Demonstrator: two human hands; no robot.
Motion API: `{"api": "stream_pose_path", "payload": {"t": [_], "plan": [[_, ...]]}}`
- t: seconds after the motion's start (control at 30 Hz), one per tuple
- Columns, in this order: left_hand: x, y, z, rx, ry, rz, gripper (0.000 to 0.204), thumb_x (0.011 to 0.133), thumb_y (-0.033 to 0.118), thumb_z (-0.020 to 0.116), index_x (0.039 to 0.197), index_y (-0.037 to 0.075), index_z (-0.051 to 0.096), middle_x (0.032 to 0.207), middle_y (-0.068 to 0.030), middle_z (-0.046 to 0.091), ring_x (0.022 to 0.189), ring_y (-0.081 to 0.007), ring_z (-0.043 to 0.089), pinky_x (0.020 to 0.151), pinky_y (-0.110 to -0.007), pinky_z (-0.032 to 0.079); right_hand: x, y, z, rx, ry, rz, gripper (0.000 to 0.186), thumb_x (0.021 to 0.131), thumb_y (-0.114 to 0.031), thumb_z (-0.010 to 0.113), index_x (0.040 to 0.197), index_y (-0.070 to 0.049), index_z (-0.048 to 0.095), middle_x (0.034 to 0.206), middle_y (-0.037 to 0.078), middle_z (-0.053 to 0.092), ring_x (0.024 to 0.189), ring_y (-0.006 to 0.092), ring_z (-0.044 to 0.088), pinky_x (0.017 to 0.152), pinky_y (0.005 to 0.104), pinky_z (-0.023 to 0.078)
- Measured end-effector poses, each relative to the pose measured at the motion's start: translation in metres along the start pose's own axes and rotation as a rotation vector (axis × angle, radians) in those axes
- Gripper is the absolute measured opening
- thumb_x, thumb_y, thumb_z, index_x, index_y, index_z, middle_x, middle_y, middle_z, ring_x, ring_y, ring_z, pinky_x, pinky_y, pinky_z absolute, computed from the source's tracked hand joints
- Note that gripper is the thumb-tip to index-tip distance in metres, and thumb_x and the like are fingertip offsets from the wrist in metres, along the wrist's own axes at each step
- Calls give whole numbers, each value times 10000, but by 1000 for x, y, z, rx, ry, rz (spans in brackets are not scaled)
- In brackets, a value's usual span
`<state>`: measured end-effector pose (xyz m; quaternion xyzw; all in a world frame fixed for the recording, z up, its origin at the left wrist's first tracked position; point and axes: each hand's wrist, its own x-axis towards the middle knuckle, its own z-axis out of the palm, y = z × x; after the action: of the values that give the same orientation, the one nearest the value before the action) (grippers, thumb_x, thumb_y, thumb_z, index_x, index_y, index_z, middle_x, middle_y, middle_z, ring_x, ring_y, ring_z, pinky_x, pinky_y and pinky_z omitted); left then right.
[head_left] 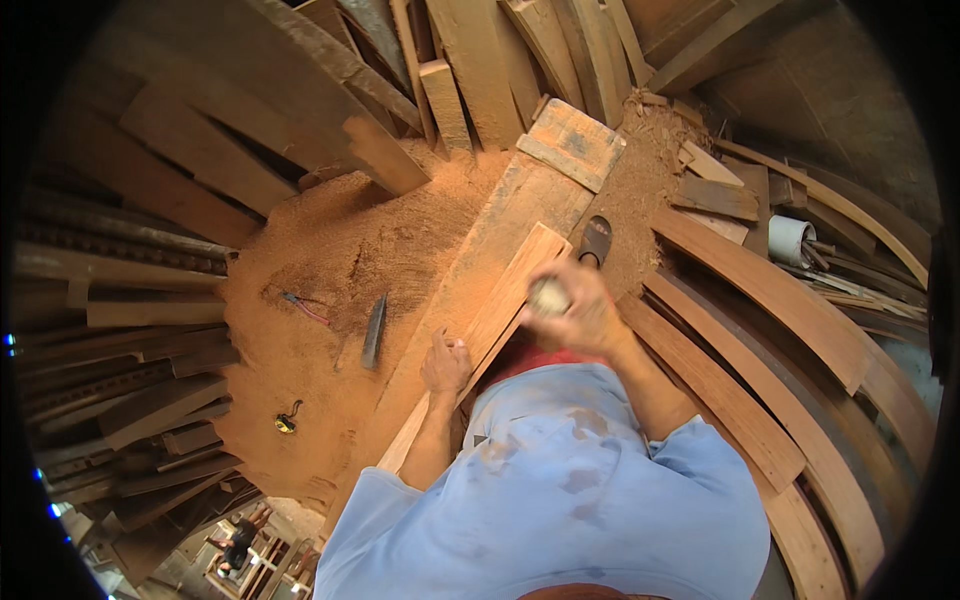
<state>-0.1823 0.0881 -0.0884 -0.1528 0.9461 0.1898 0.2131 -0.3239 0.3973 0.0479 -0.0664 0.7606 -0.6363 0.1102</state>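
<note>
A narrow reddish-brown wooden plank (518, 275) lies lengthwise on a long, dusty workbench board (545, 190). My left hand (446, 366) grips the plank by its edge, fingers curled against the wood. Above the plank's right edge, my right hand (587, 312) is wrapped round a round, pale-ended object (549, 296). Motion blurs this object, and its kind cannot be made out; whether it touches the plank is unclear too. A raised wooden block (575, 145) sits across the board's far end.
Sawdust (350, 240) covers the floor to the left, where red-handled pliers (306, 308), a dark flat blade-like tool (374, 332) and a tape measure (287, 418) lie. Curved planks (770, 290) are stacked at right, near a white bucket (790, 240). Boards lean all around.
</note>
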Motion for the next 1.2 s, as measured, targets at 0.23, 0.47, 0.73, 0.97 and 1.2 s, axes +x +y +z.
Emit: {"api": "stream_pose_path", "payload": {"t": [0.23,0.47,0.73,0.97,1.2], "plan": [[0,-3,-13,130,-141,-40,601,1024,558,339,1305,97,604,1054,-172,760,1001,-427,706,860,-544,543,12,4,1,136,-383,-241,438,735,-233,899,1061,-84,648,948,103,651,942,322,642,852,458,500],[2,12,-11,233,-173,-141,623,1030,547,265,1196,83,647,1042,-207,747,1005,-452,698,873,-550,538,65,48,-80,509,-392,190,303,848,-220,867,982,-84,632,952,91,671,912,219,686,794,348,538],[3,21,-12,267,-156,-147,417,1014,408,412,1083,99,683,1019,-232,738,969,-458,696,840,-570,537,61,86,-101,575,-209,340,213,883,2,732,1020,-64,583,953,34,663,933,143,673,852,319,553],[3,12,-9,200,-62,-95,342,1000,383,479,1053,111,680,898,-225,730,876,-454,701,786,-574,547,49,74,-81,247,-31,272,237,913,-35,740,1059,-69,556,923,37,674,917,153,679,829,335,577],[-7,14,-9,77,66,-14,349,1024,390,482,1060,98,671,916,-219,736,885,-447,703,810,-565,547,47,46,-5,613,425,308,265,885,-123,815,1036,-81,601,860,7,650,763,118,620,660,310,533]]}}
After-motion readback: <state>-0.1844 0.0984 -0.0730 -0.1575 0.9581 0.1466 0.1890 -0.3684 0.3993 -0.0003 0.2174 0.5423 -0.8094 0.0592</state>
